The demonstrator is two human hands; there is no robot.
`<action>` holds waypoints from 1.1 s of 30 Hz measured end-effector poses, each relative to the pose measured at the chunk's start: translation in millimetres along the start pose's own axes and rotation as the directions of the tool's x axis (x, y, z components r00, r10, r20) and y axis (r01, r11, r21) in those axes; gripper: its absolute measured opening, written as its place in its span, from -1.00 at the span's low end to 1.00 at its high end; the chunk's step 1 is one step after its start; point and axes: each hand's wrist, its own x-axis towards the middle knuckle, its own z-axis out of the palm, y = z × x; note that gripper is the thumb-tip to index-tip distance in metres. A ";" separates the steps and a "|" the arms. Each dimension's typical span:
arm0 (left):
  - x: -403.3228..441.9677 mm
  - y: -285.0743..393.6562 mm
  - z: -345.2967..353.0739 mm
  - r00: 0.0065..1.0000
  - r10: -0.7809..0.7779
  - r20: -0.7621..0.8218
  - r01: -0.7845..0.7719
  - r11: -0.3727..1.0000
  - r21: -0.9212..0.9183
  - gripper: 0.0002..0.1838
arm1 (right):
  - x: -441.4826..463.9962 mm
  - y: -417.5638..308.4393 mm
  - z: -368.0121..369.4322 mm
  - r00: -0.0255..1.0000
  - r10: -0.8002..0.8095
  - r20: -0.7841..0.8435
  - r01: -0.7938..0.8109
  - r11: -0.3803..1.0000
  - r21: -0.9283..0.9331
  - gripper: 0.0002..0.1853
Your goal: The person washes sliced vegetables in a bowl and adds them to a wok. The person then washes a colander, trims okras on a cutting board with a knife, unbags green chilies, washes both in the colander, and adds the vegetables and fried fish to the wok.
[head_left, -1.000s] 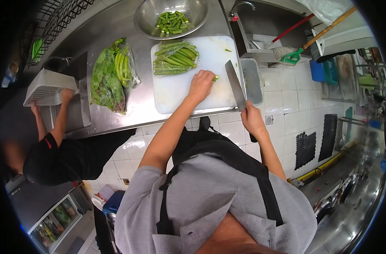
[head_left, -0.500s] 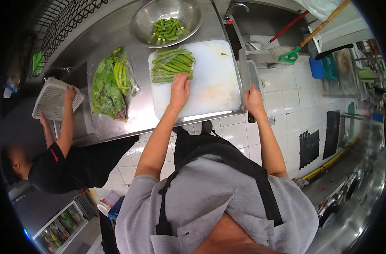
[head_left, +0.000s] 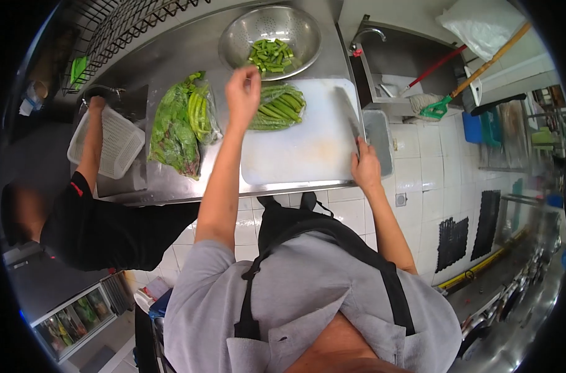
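A knife (head_left: 349, 113) with a broad blade is in my right hand (head_left: 365, 165), its blade slanting over the right side of the white cutting board (head_left: 308, 152). My left hand (head_left: 241, 93) is raised beside the board's upper left corner, fingers curled together; whether anything sits in them I cannot make out. Close to it, a clear plastic bag of long green pods or stems (head_left: 282, 107) lies on the board, partly behind the hand. Beyond, a perforated metal colander (head_left: 308, 37) holds cut green pieces (head_left: 273, 57).
Bagged leafy greens (head_left: 171, 133) and a second bag of green vegetables (head_left: 200, 118) lie left on the steel counter (head_left: 183, 50). Farther left, another person handles a white basket (head_left: 118, 143) at a sink. Right of the board are a grey bin (head_left: 377, 140), a steel sink (head_left: 388, 53) and a mop (head_left: 435, 109).
My left hand has moved from the bag's near edge up and left, towards the colander. The knife blade has swung over the board. The view has shifted, and the other person's basket has lowered.
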 end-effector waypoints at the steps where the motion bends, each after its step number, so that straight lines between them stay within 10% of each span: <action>1: -26.4 -9.9 -7.4 0.996 -0.071 0.054 0.071 0.997 -0.004 -0.85 | 1.3 -9.2 -3.3 0.989 0.074 0.129 -0.077 0.997 0.022 -0.40; 7: -180.9 -16.2 -75.2 0.800 -0.492 0.345 0.529 0.849 -0.016 -0.87 | 15.6 -26.5 12.0 0.980 -0.173 0.094 0.190 0.956 -0.222 -0.46; 11: -223.5 -14.9 -114.7 0.701 -0.639 0.317 0.671 0.741 0.010 -0.86 | 65.8 -76.1 34.8 0.959 -0.265 0.102 0.257 0.962 0.090 -0.49; 14: -208.9 -1.4 -131.0 0.779 -0.539 0.318 0.506 0.842 0.187 -0.81 | 122.9 -107.9 69.2 0.979 -0.204 -0.018 0.203 0.961 0.189 -0.46; 17: -175.5 -10.9 -110.9 0.932 -0.099 0.350 0.049 0.988 0.149 -0.71 | 162.0 -132.9 98.0 0.919 -0.377 -0.118 0.387 0.918 0.083 -0.53; 21: -120.9 -13.9 -60.0 0.843 0.011 0.538 -0.189 0.942 0.277 -0.71 | 188.4 -146.1 115.8 0.941 -0.336 -0.028 0.337 0.937 0.086 -0.84; 27: -80.9 -51.2 -50.2 0.614 -0.124 0.780 -0.314 0.867 0.386 -0.77 | 166.3 -162.7 81.0 0.925 -0.378 -0.033 0.376 0.925 -0.051 -0.83; 33: -67.4 -68.2 -63.6 0.638 0.046 0.769 -0.319 0.924 0.209 -0.78 | 130.0 -172.7 76.4 0.888 -0.461 0.015 0.459 0.887 0.052 -0.85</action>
